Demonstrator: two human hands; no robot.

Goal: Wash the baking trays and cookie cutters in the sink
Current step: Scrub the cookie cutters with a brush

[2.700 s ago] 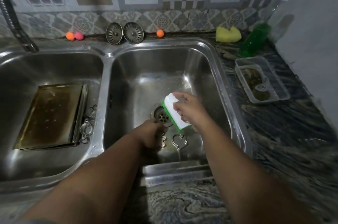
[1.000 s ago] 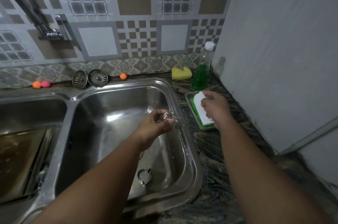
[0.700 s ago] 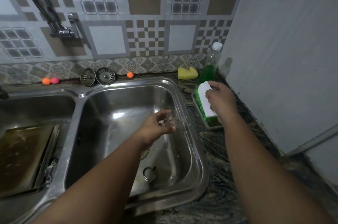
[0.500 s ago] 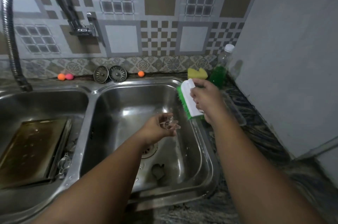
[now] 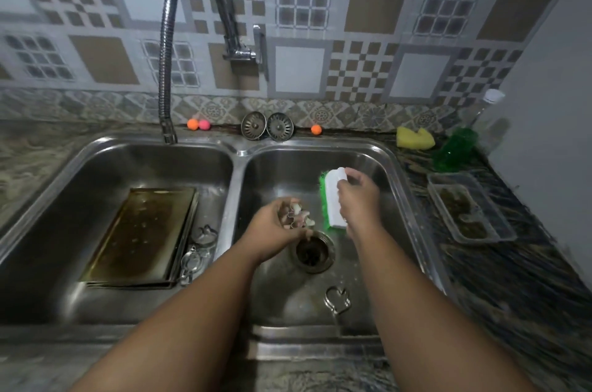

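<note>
In the shiny steel double sink (image 5: 398, 167), a flat brown baking tray (image 5: 141, 234) is kept in the left bowl. A white brush with green bristles (image 5: 333, 201) is gripped by the right hand (image 5: 360, 199). A small metal cookie cutter (image 5: 296, 215), pinched by the left hand (image 5: 272, 233) over the right bowl, is likely scrubbed next. Nothing is seen between them.

The stained, brownish rectangular metal baking trays (image 5: 141, 234) lie stacked flat on the floor of the left basin of the double-basin stainless steel sink (image 5: 238, 153), with two small silvery metal cookie cutters (image 5: 195, 260) just beside their right edge. A heart-shaped metal cookie cutter (image 5: 337, 300) lies flat on the right basin's floor near the drain, while the left hand (image 5: 275, 233) holds another small shiny cookie cutter (image 5: 296, 215) in its fingers above that basin. The right hand (image 5: 358, 199) grips a white-backed, green-bristled scrub brush (image 5: 333, 202) just beside it.
</note>
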